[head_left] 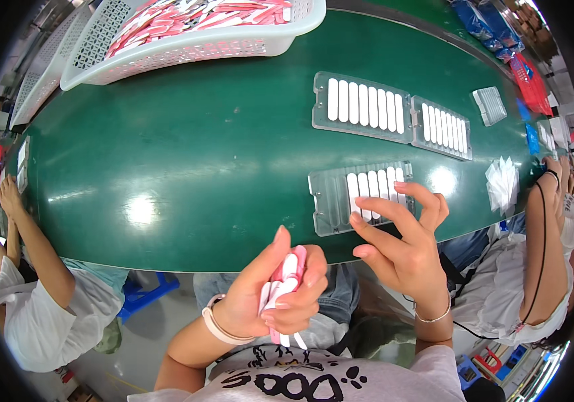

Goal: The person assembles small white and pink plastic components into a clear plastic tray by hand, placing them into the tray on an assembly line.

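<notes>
My left hand is closed round a bunch of small flat pink-and-white strips with rounded ends, like mini nail files. It is above my lap, just off the table's near edge. My right hand reaches over the near clear plastic tray, its fingers apart and nothing visible in them. Several white strips stand side by side in that tray's right part, and its left slots are bare. The fingertips overlap the strips; whether they touch them I cannot tell.
Two clear trays filled with white strips lie end to end behind the near one. A white basket heaped with pink-and-white strips stands at the far left. Another tray and clear plastic sheets lie rightward. People sit on both sides.
</notes>
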Motion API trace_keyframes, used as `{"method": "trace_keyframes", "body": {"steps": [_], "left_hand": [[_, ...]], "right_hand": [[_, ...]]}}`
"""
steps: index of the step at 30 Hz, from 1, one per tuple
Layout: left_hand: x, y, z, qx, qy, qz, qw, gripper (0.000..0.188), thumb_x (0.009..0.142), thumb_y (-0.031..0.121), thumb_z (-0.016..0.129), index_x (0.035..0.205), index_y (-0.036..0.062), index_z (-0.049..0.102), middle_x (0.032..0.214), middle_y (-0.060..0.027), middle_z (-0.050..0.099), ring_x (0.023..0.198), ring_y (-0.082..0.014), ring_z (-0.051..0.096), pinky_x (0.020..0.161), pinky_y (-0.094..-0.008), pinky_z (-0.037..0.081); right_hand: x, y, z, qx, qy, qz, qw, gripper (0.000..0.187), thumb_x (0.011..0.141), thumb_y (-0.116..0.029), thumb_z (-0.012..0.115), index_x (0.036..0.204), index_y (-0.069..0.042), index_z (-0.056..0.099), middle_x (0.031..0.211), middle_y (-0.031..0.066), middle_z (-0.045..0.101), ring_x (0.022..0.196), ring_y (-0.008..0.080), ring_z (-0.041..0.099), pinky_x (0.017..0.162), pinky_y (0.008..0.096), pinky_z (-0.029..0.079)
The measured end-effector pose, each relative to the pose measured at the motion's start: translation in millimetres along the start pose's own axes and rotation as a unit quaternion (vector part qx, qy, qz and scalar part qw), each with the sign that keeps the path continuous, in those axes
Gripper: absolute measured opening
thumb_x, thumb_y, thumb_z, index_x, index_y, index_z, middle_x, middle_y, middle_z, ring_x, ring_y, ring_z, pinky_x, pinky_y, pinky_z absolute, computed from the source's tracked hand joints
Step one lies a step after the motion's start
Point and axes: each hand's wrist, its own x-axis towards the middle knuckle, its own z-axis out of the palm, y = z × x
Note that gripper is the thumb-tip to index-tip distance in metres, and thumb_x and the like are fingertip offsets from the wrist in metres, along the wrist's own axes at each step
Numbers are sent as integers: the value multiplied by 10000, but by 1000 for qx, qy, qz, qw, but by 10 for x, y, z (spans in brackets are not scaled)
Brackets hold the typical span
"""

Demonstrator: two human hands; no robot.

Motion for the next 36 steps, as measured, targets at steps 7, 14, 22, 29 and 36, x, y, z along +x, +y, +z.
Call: {"method": "trace_keyframes", "body": {"steps": [7, 14, 22, 29, 36], "left_hand": [[-53, -46, 44, 49, 30, 1, 998, 545, 974, 540, 219, 876, 55, 449, 546, 25, 377, 369, -31, 281, 334, -188, 238], [-41, -65, 105, 155, 92, -37, 983, 527, 992, 500, 230, 893, 47, 481, 547, 29, 363, 376, -28, 265, 344, -183, 257], [-21, -19, 203, 296, 184, -14, 937, 367, 1005, 347, 360, 907, 30, 515, 549, 33, 378, 415, -24, 274, 380, -193, 226], [-45, -23, 250, 394, 259, 53, 880, 296, 987, 265, 443, 902, 16, 577, 560, 47, 403, 461, -12, 296, 418, -194, 236], [4, -39, 300, 395, 231, 34, 889, 299, 985, 277, 445, 995, 5, 569, 582, 54, 411, 482, -5, 321, 426, -183, 255]], "right_hand": [[52, -15, 17, 55, 53, 3, 997, 217, 703, -265, 733, 879, -139, 716, 1061, -57, 611, 1026, 233, 446, 848, 413, 258], [151, -233, -11, 397, -30, 28, 917, 203, 655, -107, 760, 847, -106, 694, 916, -24, 627, 859, 178, 478, 786, 314, 302], [141, -175, 0, 480, 30, 99, 871, 117, 699, -29, 715, 806, -65, 683, 855, 41, 661, 756, 171, 551, 742, 292, 389], [127, -211, -28, 477, 39, 72, 875, 187, 728, 0, 701, 911, -39, 692, 912, 76, 675, 784, 193, 587, 681, 292, 434], [202, -53, -104, 435, 65, 22, 898, 129, 699, -14, 718, 805, -74, 674, 850, 37, 666, 732, 196, 588, 674, 298, 435]]}}
